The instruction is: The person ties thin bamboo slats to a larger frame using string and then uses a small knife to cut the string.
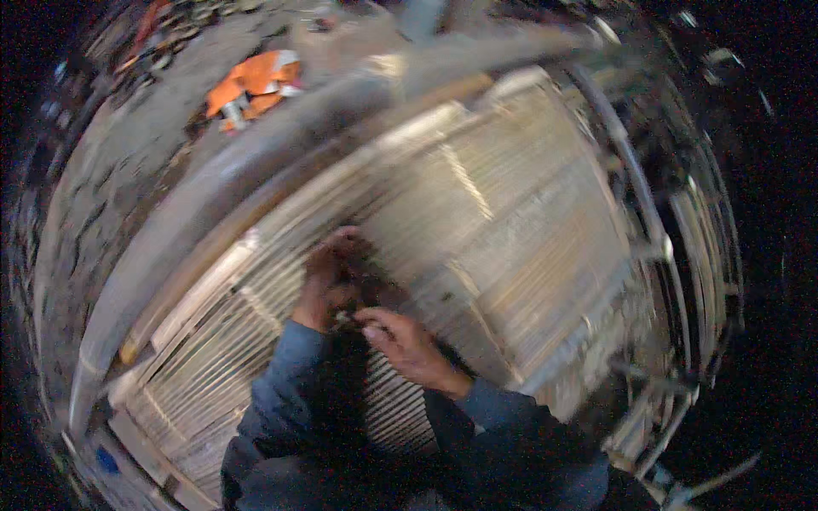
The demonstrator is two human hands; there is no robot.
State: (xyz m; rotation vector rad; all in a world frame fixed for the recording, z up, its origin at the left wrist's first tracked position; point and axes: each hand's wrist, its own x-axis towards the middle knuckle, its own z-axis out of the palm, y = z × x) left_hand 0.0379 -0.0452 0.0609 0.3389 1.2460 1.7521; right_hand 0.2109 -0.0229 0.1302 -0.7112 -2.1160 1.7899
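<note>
Both of my hands are close together above a slatted wooden panel [217, 375], which looks like bamboo or thin strips set in a frame. My left hand [331, 277] is raised over the slats, dark and smeared by motion, so its grip does not show. Just to its right is my right hand [409, 345], its thumb and fingers drawn together in a pinch pointing at the left wrist. A tiny pale thing [342, 317] shows between the hands, too blurred to name. A light rope or strip [467, 183] crosses the panel farther off.
A thick grey pole [204, 183] runs diagonally along the panel's far left side. Beyond it, an orange and white crumpled piece [256, 85] lies on bare ground [153, 162]. Thinner poles [626, 145] stand along the right. Much of the surroundings is dark.
</note>
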